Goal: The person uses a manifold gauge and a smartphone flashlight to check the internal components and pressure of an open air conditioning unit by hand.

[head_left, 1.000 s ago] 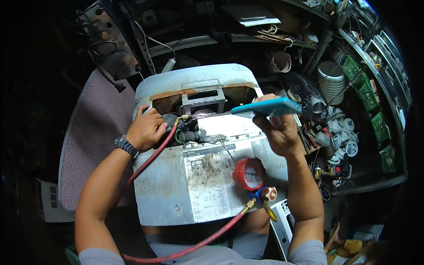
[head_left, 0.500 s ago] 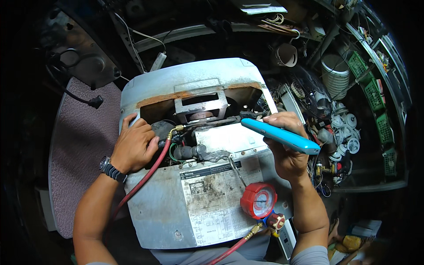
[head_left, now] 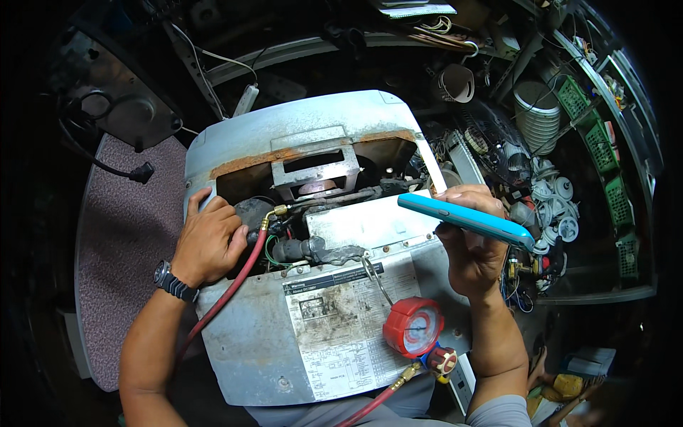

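Observation:
In front of me stands a worn metal air conditioner outdoor unit (head_left: 245,356), its upper part open with pipes and a bracket exposed. My left hand (head_left: 212,235), with a black watch on the wrist, is closed over the left edge of the opening; its fingertips are partly hidden. Beside its thumb, a red hose (head_left: 242,277) joins a brass fitting (head_left: 276,211). My right hand (head_left: 475,249) grips a turquoise phone (head_left: 466,219), held tilted above the right side of the unit. A red pressure gauge (head_left: 413,327) hangs by a metal hook on the front panel.
To the left is a speckled pinkish board (head_left: 135,249), with a black plug (head_left: 142,172) over it. A fan (head_left: 501,142), a ribbed white bucket (head_left: 537,117) and a heap of white plastic parts (head_left: 558,203) crowd the right. Green baskets (head_left: 601,153) line the shelf there.
The phone and my right hand have shifted slightly right. My left hand keeps its place on the unit's edge. The whole view has moved a little.

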A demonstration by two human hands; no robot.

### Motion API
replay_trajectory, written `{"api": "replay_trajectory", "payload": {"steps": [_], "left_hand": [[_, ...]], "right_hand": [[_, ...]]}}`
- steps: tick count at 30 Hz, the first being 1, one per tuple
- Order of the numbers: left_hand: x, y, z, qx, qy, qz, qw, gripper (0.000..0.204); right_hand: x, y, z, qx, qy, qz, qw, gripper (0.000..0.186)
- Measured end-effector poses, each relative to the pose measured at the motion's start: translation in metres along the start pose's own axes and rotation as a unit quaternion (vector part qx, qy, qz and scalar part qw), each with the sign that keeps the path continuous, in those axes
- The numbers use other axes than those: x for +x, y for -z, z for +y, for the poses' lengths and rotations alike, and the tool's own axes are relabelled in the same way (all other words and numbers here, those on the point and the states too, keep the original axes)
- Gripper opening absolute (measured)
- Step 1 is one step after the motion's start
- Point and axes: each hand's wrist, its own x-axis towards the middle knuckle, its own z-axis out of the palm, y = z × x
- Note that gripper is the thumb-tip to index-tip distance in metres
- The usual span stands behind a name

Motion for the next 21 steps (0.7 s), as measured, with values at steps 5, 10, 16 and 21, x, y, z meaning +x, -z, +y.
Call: {"api": "replay_trajectory", "payload": {"steps": [5,10,16,21], "left_hand": [[0.0,0.0,0.001,-0.002,0.003,0.002,1.0,0.022],[-0.001,0.0,0.0,0.001,0.0,-0.002,1.0,0.022],[0.0,-0.001,0.0,0.002,-0.005,0.009,1.0,0.023],[-0.001,-0.001,-0.001,0.0,-0.004,-0.001,1.0,0.021]], "right_hand": [[-0.002,0.001,0.0,0.004,0.004,0.01,1.0,0.034],[0.0,0.005,-0.005,-0.013,0.003,0.021,1.0,0.031],[0.0,0.013,-0.008,-0.065,0.019,0.052,0.996,0.029],[0.0,0.015,-0.004,-0.069,0.028,0.045,0.996,0.028]]}}
